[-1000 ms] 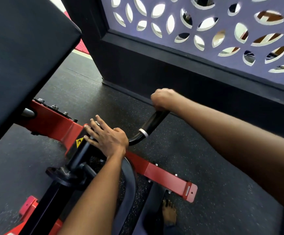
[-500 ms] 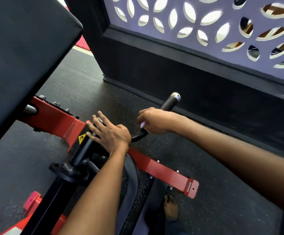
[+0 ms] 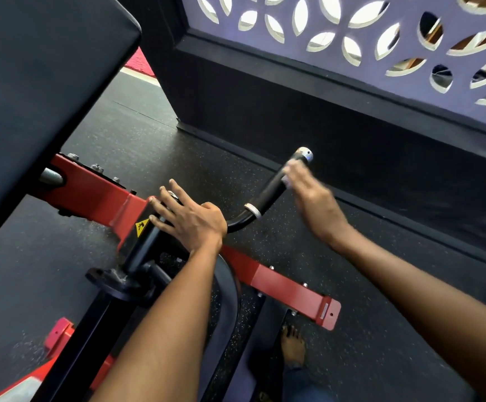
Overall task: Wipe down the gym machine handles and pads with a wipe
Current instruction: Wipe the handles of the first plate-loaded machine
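A: Where does my right hand (image 3: 311, 198) lie?

B: At the far right of the black handle (image 3: 273, 188), near its silver end cap (image 3: 304, 153). The hand is motion-blurred. Its fingers (image 3: 292, 171) lie against the upper grip, with a pale scrap, perhaps the wipe (image 3: 285, 179), beneath them. I cannot tell whether they curl round the bar or merely press on it.

A: And my left hand (image 3: 191, 217)?

B: Flat, fingers spread and straight, resting on the black bracket (image 3: 146, 239) where the handle's curved root joins the red frame (image 3: 96, 195); it grips nothing. A yellow warning label (image 3: 141, 226) sits just left of its fingertips.

A: Surroundings?

B: A large black pad (image 3: 41, 91) fills the far left; a bare foot (image 3: 294, 346) stands on the speckled floor (image 3: 366, 338), near right
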Demonstrator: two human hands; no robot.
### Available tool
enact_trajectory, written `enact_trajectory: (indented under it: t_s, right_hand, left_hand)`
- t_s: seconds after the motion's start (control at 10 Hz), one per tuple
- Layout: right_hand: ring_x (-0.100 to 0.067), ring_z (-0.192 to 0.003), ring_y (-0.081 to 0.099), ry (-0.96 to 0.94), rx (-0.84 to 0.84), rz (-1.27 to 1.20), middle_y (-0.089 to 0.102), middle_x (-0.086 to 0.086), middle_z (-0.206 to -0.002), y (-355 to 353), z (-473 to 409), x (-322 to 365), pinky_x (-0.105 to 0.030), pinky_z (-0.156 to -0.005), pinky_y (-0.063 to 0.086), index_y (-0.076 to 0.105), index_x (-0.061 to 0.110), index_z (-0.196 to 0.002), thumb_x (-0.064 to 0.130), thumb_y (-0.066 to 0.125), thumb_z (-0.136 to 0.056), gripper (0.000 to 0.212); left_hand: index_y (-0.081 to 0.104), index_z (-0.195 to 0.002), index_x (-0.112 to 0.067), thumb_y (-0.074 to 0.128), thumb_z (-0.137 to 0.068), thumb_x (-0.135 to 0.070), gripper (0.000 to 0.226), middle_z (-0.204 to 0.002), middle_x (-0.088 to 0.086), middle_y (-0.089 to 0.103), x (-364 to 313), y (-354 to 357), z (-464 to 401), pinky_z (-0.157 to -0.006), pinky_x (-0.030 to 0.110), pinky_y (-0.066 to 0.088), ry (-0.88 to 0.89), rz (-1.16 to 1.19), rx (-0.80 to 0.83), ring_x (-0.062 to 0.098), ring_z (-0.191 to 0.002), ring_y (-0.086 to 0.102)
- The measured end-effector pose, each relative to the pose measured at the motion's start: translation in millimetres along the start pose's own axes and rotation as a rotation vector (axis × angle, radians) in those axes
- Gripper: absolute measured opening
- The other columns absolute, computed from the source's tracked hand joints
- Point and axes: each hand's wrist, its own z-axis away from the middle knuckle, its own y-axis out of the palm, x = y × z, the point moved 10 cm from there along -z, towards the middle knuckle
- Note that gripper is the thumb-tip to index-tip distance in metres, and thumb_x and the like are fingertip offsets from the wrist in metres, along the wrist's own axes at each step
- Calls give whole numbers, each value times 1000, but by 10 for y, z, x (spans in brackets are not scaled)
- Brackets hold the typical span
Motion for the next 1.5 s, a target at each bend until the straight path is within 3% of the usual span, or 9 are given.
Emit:
enact_trajectory:
  t_s: [0.1, 0.4, 0.7, 0.8, 1.0, 1.2, 1.3, 1.4, 1.5]
  right_hand:
    - [-29, -137, 35, -606, 225, 135, 41, -19, -144, 284, 434, 691, -39, -114, 27, 46, -3, -135, -2, 41, -94, 41]
    - [-19, -75, 55, 1281, -196, -1004, 56, -5, -77, 421, 494, -515, -18, -64, 47, 61, 3, -88, -6, 44, -87, 20]
    - [-17, -94, 64, 1410, -329, -1408, 56, -14, -115, 217, 86, -553, -24, -74, 57, 53, -8, -102, -12, 31, -91, 25]
    - [-34, -96, 64, 1422, 229, -1322, 52, -26, -107, 522, 411, -100, -38, -54, 59, 43, -7, -103, -14, 31, -89, 20]
    - [-21, -82, 63, 1339, -251, -1476, 53, -21, -115, 268, 90, -494, -36, -85, 53, 51, -4, -96, -10, 32, -93, 20]
    - [-20, -81, 65, 947, -106, -644, 69, -13, -91, -8, 319, -325, -26, -67, 53, 66, 5, -94, 2, 49, -88, 18]
    - [-6, -112, 53, 299, -330, -344, 60, 1, -119, -462, 58, 29, -26, -101, 43, 60, 6, -120, -1, 48, -92, 32]
    - [-21, -137, 35, -422, 206, -10, 44, -10, -144, 166, 245, 557, -35, -116, 26, 47, 2, -136, -5, 42, -95, 42]
    - [-23, -138, 35, -81, 39, -91, 41, -10, -145, -40, -33, -79, -36, -117, 23, 47, 3, -135, -1, 48, -95, 40]
  left_hand:
    - [18, -153, -12, 50, -85, -19, 75, -158, 13, 18, -7, -8, 2, -117, 53, -2, 0, 3, -6, 33, -148, 2]
    - [18, -153, -13, 50, -84, -20, 75, -158, 13, 18, 0, 1, -1, -116, 53, -2, 1, 5, 4, 33, -148, 3]
    - [19, -153, -12, 49, -84, -19, 75, -158, 13, 18, -1, 2, -1, -116, 54, -1, 5, 13, 9, 34, -148, 3]
    - [19, -152, -12, 49, -84, -18, 75, -158, 14, 18, -5, -1, 1, -116, 54, -1, 13, 14, 5, 34, -148, 3]
    - [20, -152, -12, 50, -83, -18, 75, -157, 14, 18, -2, 12, -8, -116, 54, -1, 11, 22, 7, 34, -148, 3]
    - [21, -152, -13, 51, -83, -18, 75, -157, 13, 19, -2, 22, -16, -116, 55, -1, 8, 28, 8, 34, -148, 4]
    - [23, -152, -12, 51, -82, -18, 75, -157, 14, 21, 8, 20, -13, -116, 55, 0, 8, 33, 0, 35, -147, 5]
    - [25, -151, -12, 53, -81, -16, 75, -156, 14, 23, 10, 14, -16, -116, 56, 1, 10, 41, -15, 35, -147, 7]
    - [24, -151, -12, 52, -82, -17, 75, -156, 14, 22, 7, 30, -21, -116, 55, 0, 9, 33, -4, 35, -147, 6]
